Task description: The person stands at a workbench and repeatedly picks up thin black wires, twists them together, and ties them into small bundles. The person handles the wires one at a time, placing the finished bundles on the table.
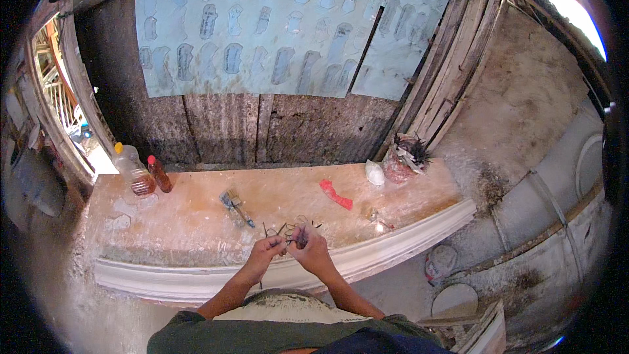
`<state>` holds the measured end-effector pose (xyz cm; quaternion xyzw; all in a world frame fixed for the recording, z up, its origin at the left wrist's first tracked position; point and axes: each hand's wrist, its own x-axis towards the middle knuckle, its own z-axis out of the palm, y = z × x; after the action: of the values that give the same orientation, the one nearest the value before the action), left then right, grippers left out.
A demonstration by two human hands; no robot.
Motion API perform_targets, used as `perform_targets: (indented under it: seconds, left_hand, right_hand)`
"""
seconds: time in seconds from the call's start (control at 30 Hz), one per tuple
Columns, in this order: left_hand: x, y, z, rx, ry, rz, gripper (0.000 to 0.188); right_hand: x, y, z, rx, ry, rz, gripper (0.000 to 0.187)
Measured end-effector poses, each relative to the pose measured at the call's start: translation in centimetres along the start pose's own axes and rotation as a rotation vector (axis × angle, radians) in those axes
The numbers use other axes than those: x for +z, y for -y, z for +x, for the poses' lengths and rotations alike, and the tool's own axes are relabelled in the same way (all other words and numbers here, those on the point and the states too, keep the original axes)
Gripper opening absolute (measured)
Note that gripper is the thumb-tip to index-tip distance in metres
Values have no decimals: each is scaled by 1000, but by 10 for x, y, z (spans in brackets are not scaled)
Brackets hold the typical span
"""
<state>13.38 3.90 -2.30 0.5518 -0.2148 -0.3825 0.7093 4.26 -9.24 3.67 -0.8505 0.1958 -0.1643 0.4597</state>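
Observation:
Near the front edge of the table, my two hands are close together in front of my body. A tangle of thin dark strands point(286, 229), wire or cord, sticks up and loops between them. My left hand point(263, 254) pinches one part of it. My right hand point(313, 253), just beside it, is closed round another part and a small dark bunch. How the strands cross between the fingertips is too small to tell. A brush point(234, 207) with a blue-tipped handle lies on the table beyond my left hand.
Two bottles, a large yellow-capped one point(135, 178) and a small red-capped one point(159, 176), stand at the table's point(190, 223) left. To the right are a red strip point(336, 195), a white lump point(375, 172) and a tub point(401, 169) with dark fibres. White moulding point(406, 231) edges the front.

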Motion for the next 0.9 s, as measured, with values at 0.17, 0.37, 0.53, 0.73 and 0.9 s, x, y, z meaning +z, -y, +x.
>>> perform_targets:
  seconds: [0.17,0.37,0.53,0.73,0.9]
  left_hand:
    - [-4,6,5,-19,-68,-288,15]
    - [-22,12,0,-72,67,-125,18]
    - [-9,-11,-9,30,33,75,12]
    - [0,-8,-6,66,-23,203,10]
    - [7,-9,-8,122,-163,269,13]
  right_hand:
    - [3,-2,7,-351,-114,-57,13]
    - [-1,-4,-8,-291,31,-18,16]
    - [1,-15,-12,-212,-33,-22,14]
    - [6,-29,-17,212,31,384,16]
    - [10,-33,-21,208,3,435,23]
